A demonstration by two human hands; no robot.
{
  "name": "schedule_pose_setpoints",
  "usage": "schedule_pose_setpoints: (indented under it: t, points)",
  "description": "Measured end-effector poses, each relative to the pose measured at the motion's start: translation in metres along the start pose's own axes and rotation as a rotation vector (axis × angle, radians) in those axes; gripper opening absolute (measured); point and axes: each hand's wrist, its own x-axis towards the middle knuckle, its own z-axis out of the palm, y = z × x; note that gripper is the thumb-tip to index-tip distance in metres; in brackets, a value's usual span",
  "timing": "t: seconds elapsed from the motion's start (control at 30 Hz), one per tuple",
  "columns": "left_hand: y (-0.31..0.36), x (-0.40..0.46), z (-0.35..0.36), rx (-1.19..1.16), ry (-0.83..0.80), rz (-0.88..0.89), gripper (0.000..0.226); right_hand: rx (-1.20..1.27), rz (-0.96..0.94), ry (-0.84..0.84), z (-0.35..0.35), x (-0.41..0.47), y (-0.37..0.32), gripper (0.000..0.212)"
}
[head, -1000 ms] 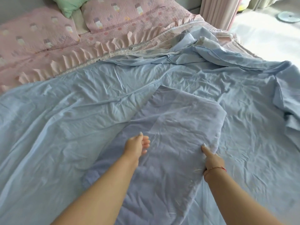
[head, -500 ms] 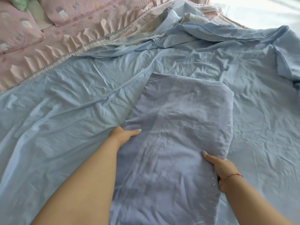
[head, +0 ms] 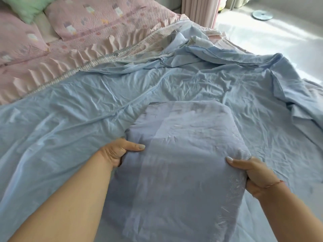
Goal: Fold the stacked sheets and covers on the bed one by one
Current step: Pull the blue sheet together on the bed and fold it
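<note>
Hands come first, nearest of all: the left hand (head: 118, 151) grips the left edge of a folded lilac-blue cover (head: 181, 163), thumb lying on top and fingers tucked under, while the right hand (head: 251, 173), a thin red bracelet (head: 273, 183) at its wrist, grips the right edge the same way. That cover lies on a wide, wrinkled pale blue sheet (head: 70, 109) spread across the bed, bunched into folds at its far right side. Beyond it runs a pink bedspread with a ruffled trim (head: 52, 70), then pink pillows (head: 97, 16) and a green pillow (head: 29, 7), with pink curtains (head: 199, 9) at the far corner.
</note>
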Motion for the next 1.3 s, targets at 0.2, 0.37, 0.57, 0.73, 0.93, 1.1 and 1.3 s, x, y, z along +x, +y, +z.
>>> schedule_pose_setpoints:
  t: [0.2, 0.37, 0.57, 0.73, 0.93, 1.1, 1.3]
  points:
    - [0.06, -0.064, 0.007, -0.088, 0.011, 0.249, 0.07, -0.094, -0.203, -0.146, 0.05, -0.007, -0.096, 0.012]
    - [0.125, -0.11, -0.013, -0.115, 0.212, 0.502, 0.071, -0.194, -0.387, -0.307, 0.131, -0.002, -0.171, 0.044]
    - [0.17, -0.161, -0.035, -0.081, 0.404, 0.758, 0.043, -0.228, -0.536, -0.454, 0.199, 0.0, -0.22, 0.043]
    - [0.106, -0.158, -0.06, -0.054, 0.503, 0.677, 0.054, -0.34, -0.403, -0.404, 0.202, 0.03, -0.179, 0.053]
    - [-0.078, -0.143, -0.054, -0.166, 0.473, 0.18, 0.095, -0.785, 0.078, -0.211, 0.129, 0.077, -0.055, 0.037]
    - [-0.163, -0.14, -0.034, -0.273, 0.426, -0.073, 0.09, -1.091, 0.399, -0.167, 0.073, 0.082, -0.004, 0.04]
    - [-0.139, -0.117, -0.042, -0.408, 0.566, -0.124, 0.054, -0.885, 0.313, -0.171, 0.103, 0.087, -0.006, 0.042]
